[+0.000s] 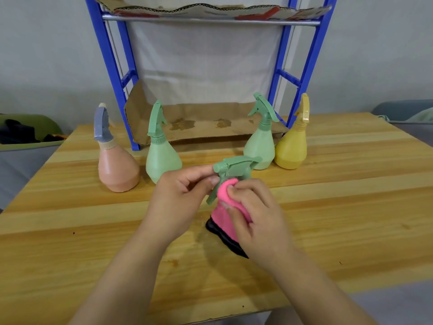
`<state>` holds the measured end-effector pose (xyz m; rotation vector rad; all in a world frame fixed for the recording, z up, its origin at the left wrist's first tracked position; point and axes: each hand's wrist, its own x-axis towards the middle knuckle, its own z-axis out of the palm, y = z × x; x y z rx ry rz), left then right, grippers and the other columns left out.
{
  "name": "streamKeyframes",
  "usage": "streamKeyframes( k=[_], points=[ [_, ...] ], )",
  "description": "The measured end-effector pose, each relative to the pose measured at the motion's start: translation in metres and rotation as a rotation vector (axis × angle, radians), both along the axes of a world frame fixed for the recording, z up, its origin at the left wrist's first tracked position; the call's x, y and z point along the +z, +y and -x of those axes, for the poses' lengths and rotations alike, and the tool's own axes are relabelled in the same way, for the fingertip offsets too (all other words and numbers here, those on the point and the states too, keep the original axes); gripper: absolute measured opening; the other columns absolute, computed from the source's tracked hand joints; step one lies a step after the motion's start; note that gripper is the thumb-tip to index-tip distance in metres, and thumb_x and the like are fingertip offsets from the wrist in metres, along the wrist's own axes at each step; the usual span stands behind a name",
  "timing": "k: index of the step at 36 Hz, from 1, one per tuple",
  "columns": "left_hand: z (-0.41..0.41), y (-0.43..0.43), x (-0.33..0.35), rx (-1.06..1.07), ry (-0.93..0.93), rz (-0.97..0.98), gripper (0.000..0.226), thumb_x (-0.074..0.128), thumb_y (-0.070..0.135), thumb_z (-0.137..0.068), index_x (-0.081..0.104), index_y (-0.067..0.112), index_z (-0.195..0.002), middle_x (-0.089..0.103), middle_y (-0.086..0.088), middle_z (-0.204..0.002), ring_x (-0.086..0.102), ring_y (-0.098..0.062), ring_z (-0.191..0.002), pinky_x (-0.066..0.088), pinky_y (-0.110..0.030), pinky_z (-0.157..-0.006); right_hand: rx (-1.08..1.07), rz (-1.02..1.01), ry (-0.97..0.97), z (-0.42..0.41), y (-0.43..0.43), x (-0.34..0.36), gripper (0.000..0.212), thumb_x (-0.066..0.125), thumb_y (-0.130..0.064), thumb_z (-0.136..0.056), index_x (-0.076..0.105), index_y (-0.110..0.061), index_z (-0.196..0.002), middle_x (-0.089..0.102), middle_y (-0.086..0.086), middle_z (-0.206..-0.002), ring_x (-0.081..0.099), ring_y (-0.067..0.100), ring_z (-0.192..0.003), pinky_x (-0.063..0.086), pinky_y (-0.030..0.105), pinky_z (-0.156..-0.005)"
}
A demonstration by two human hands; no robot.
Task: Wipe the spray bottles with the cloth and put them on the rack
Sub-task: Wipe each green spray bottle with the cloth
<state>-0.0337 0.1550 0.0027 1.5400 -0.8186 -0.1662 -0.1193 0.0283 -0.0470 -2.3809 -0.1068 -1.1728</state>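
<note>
While left grip pinches the green plastic trigger head of the spray bottle in hand between thumb and fingers, right grip is clamped round the pink cloth with black trim, pressing it onto the bottle's neck and body. The body is hidden under the cloth, so I can't tell its colour. My read: the pinch on the head steadies the bottle against turning and leaves the body free for rubbing. It sits about mid-tabletop, nearer the front edge than the others; can't tell whether its base touches the wood. Four more stand upright along the far side, just in front of the blue-framed rack with a silver rail: peach bottle with grey-blue head far left, pale green bottle beside it, second pale green bottle and yellow bottle close together to the right. The rack's lower shelf, lined with stained brown cardboard, shows no bottles, so none look shelved yet. The row is probably parked there for a short reach to the rack. Risk: the head is a small hold, so the bottle could twist loose.
</note>
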Motion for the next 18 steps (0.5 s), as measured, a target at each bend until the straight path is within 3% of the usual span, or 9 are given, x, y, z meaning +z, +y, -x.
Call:
streamKeyframes(
  k=[5, 8, 11, 14, 18],
  points=[
    [0.003, -0.005, -0.002, -0.017, 0.006, 0.020, 0.035, 0.061, -0.004, -0.086, 0.072, 0.027, -0.097, 0.074, 0.016, -0.092, 0.068, 0.000, -0.092, 0.051, -0.015, -0.081, -0.100, -0.073, -0.081, 0.000, -0.001, 0.010, 0.021, 0.055, -0.007, -0.084, 0.066, 0.006, -0.096, 0.062, 0.014, -0.096, 0.054, 0.012, -0.091, 0.040, 0.007, -0.083],
    [0.003, -0.006, -0.004, -0.020, 0.016, 0.032, 0.031, 0.062, -0.005, -0.085, 0.073, 0.021, -0.099, 0.075, 0.012, -0.090, 0.067, 0.000, -0.086, 0.051, -0.015, -0.076, -0.079, -0.100, -0.083, 0.001, 0.001, 0.007, 0.018, 0.056, -0.006, -0.084, 0.065, 0.002, -0.097, 0.061, 0.013, -0.096, 0.054, 0.012, -0.089, 0.043, 0.010, -0.079],
    [0.002, -0.005, -0.003, -0.010, 0.020, 0.040, 0.034, 0.062, -0.005, -0.084, 0.072, 0.025, -0.095, 0.075, 0.015, -0.085, 0.067, 0.001, -0.080, 0.051, -0.014, -0.071, 0.040, -0.039, -0.023, 0.002, 0.003, 0.000, 0.015, 0.057, -0.004, -0.085, 0.061, -0.005, -0.099, 0.060, 0.010, -0.098, 0.055, 0.015, -0.086, 0.048, 0.022, -0.071],
    [0.000, -0.004, -0.003, 0.000, 0.036, 0.054, 0.039, 0.063, -0.006, -0.083, 0.072, 0.031, -0.092, 0.075, 0.016, -0.084, 0.068, 0.001, -0.080, 0.051, -0.013, -0.071, 0.066, 0.063, 0.022, 0.003, 0.001, -0.004, 0.015, 0.057, -0.005, -0.087, 0.067, 0.000, -0.097, 0.063, 0.011, -0.097, 0.060, 0.021, -0.080, 0.051, 0.031, -0.062],
    [0.003, -0.005, -0.004, -0.039, 0.065, 0.091, 0.033, 0.065, 0.000, -0.082, 0.071, 0.030, -0.093, 0.074, 0.013, -0.083, 0.065, 0.001, -0.078, 0.049, -0.013, -0.069, -0.053, -0.015, -0.067, 0.004, -0.009, 0.005, 0.020, 0.059, -0.002, -0.084, 0.067, 0.001, -0.102, 0.062, 0.014, -0.097, 0.057, 0.016, -0.088, 0.048, 0.018, -0.076]
  ],
)
